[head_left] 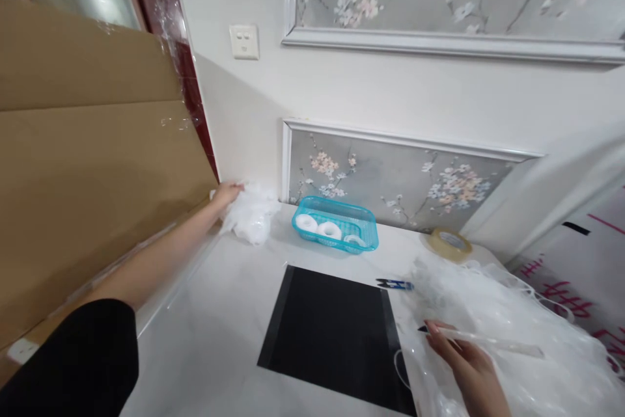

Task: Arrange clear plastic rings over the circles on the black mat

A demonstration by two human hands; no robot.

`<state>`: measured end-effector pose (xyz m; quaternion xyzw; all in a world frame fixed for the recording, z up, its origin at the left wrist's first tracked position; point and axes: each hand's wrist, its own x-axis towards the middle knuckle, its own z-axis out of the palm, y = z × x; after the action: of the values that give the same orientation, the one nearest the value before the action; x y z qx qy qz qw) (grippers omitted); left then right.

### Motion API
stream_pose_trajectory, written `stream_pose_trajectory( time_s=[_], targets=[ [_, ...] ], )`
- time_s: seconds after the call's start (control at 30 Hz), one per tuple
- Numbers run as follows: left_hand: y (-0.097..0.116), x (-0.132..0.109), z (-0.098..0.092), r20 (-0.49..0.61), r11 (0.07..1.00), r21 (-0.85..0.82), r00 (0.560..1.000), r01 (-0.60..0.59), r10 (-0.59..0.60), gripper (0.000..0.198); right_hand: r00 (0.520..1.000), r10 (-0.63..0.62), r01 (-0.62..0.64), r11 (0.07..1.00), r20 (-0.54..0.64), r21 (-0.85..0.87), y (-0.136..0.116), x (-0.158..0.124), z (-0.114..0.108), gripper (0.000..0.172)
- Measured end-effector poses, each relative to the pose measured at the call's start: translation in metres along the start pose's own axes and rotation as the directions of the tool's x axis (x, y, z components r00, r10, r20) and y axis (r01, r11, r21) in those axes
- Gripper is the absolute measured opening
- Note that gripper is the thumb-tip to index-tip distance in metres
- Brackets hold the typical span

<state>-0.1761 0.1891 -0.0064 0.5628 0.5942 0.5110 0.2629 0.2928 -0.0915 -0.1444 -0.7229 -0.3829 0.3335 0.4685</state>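
Observation:
At the far left of the table, my left hand (228, 196) is closed at the upper edge of a bundle of thin white sheer material (254, 215). The fingertips are partly lost against it. My right hand (466, 360), lower right, grips a slim whitish, see-through stick (508, 344) with a black tip pointing left. Beneath and beside that hand spreads a large heap of sheer white material (527, 313) with thin white loops. A black flat sheet (332, 336) lies between my hands. Blue-handled thread snips (394, 284) rest just beyond its right corner.
A turquoise plastic basket (368, 225) holding white rolls stands against the wall. To its right lies a roll of tape (449, 244). Tall cardboard (92, 163) borders the table's left side. A white surface with pink writing (571, 293) stands at the right.

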Motion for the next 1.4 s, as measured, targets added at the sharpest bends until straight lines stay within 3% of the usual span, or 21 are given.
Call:
stream_pose_trajectory(
  time_s=[0.13, 0.23, 0.3, 0.43, 0.53, 0.63, 0.73, 0.8, 0.9, 0.97, 1.1, 1.2, 1.3, 1.4],
  targets=[
    [0.068, 0.026, -0.017, -0.108, 0.983, -0.181, 0.994, 0.003, -0.023, 0.021, 0.986, -0.114, 0.110, 0.993, -0.125, -0.035, -0.016, -0.011, -0.003, 0.050],
    [0.126, 0.025, -0.026, -0.128, 0.942, -0.328, 0.991, -0.068, 0.027, 0.019, 0.953, -0.197, 0.205, 0.979, -0.228, 0.011, -0.035, -0.016, 0.008, 0.049],
    [0.159, 0.008, -0.023, -0.061, 0.871, -0.487, 0.997, -0.070, 0.046, 0.017, 0.945, -0.208, 0.243, 0.963, -0.251, 0.116, -0.051, -0.019, 0.022, 0.039],
    [0.193, -0.055, -0.002, 0.093, 0.847, -0.522, 0.980, -0.101, 0.174, 0.016, 0.956, -0.254, 0.293, 0.852, -0.147, 0.433, -0.091, -0.025, 0.059, 0.039],
    [0.193, -0.110, 0.014, 0.195, 0.840, -0.529, 0.946, -0.122, 0.261, 0.022, 0.945, -0.324, 0.285, 0.762, -0.039, 0.582, -0.124, -0.034, 0.082, 0.037],
    [0.181, -0.154, 0.029, 0.299, 0.815, -0.577, 0.916, -0.049, 0.267, 0.028, 0.910, -0.414, 0.304, 0.663, -0.003, 0.684, -0.152, -0.047, 0.094, 0.030],
    [0.163, -0.182, 0.045, 0.357, 0.783, -0.622, 0.893, 0.009, 0.273, 0.027, 0.889, -0.452, 0.377, 0.620, -0.079, 0.688, -0.170, -0.061, 0.098, 0.018],
    [0.150, -0.195, 0.058, 0.281, 0.763, -0.643, 0.907, -0.065, 0.313, 0.023, 0.882, -0.432, 0.433, 0.588, -0.188, 0.683, -0.175, -0.067, 0.098, 0.015],
    [0.132, -0.210, 0.076, 0.123, 0.763, -0.611, 0.928, -0.210, 0.353, 0.020, 0.882, -0.388, 0.459, 0.584, -0.266, 0.670, -0.176, -0.070, 0.096, 0.018],
    [0.123, -0.219, 0.086, 0.100, 0.780, -0.591, 0.941, -0.205, 0.323, 0.019, 0.886, -0.405, 0.453, 0.643, -0.227, 0.618, -0.175, -0.070, 0.094, 0.024],
    [0.116, -0.232, 0.098, 0.186, 0.816, -0.574, 0.959, -0.071, 0.214, 0.019, 0.827, -0.561, 0.517, 0.729, -0.041, 0.449, -0.175, -0.067, 0.089, 0.033],
    [0.115, -0.235, 0.100, 0.225, 0.848, -0.527, 0.952, -0.063, 0.210, 0.018, 0.781, -0.624, 0.584, 0.740, 0.016, 0.334, -0.175, -0.063, 0.090, 0.040],
    [0.114, -0.231, 0.100, 0.263, 0.874, -0.474, 0.931, -0.106, 0.255, 0.015, 0.789, -0.613, 0.580, 0.763, 0.034, 0.285, -0.175, -0.060, 0.092, 0.039],
    [0.112, -0.225, 0.098, 0.328, 0.882, -0.463, 0.908, -0.087, 0.261, 0.013, 0.811, -0.580, 0.520, 0.775, 0.078, 0.359, -0.174, -0.057, 0.093, 0.040]
  ],
)
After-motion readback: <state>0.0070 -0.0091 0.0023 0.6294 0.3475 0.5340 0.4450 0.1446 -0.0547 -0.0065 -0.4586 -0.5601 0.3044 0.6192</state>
